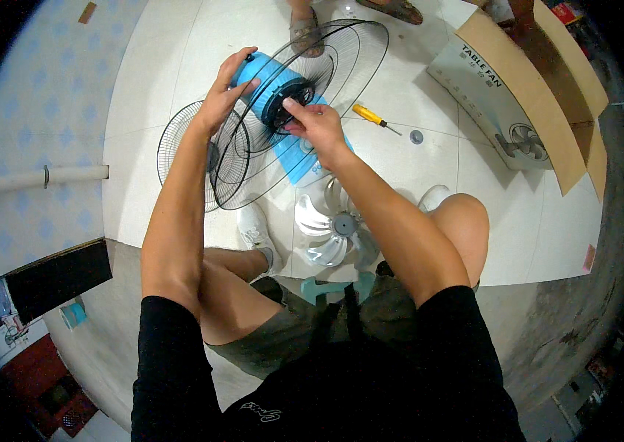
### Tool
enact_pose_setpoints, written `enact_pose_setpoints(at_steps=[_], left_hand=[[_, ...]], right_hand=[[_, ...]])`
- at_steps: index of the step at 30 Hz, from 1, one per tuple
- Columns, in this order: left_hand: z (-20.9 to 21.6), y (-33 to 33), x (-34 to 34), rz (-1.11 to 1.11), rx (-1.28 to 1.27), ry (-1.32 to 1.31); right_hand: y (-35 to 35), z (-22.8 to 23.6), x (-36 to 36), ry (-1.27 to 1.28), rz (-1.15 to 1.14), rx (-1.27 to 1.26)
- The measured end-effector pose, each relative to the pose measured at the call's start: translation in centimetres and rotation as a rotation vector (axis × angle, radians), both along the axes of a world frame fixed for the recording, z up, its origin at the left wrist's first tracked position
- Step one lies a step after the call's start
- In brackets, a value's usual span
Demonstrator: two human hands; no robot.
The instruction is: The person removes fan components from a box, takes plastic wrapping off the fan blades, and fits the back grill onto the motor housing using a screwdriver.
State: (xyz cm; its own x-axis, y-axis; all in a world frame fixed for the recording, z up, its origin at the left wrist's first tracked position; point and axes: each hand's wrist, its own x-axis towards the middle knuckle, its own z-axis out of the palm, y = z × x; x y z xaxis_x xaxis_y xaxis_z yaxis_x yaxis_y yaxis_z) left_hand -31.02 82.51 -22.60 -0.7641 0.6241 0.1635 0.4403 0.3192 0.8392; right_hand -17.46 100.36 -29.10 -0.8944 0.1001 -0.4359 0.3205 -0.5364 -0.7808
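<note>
My left hand is wrapped round the blue motor housing of a fan, thumb on its near side. A black round front faces right, and a black wire fan guard stands tilted about it. At this front my right hand is closed, thumb against the black part; what its fingertips pinch is hidden. On the tiles between my feet lies a silver fan blade. Another wire guard rests on the floor to the left, partly behind my left forearm.
A blue printed sheet or bag lies beneath the housing. To the right are a yellow screwdriver and a small grey round cap. An open cardboard fan box stands farther right. Another person's sandalled foot is at the far side.
</note>
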Motion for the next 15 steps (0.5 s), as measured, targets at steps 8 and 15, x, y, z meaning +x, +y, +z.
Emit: enact_pose_setpoints(at_steps=[8, 15], left_hand=[[-0.1, -0.2, 0.3, 0.059, -0.002, -0.088], [-0.3, 0.0, 0.1, -0.002, 0.013, -0.027]], right_hand=[[-0.4, 1.6, 0.8, 0.196, -0.115, 0.685], [-0.5, 1.6, 0.9, 0.345, -0.182, 0.997]])
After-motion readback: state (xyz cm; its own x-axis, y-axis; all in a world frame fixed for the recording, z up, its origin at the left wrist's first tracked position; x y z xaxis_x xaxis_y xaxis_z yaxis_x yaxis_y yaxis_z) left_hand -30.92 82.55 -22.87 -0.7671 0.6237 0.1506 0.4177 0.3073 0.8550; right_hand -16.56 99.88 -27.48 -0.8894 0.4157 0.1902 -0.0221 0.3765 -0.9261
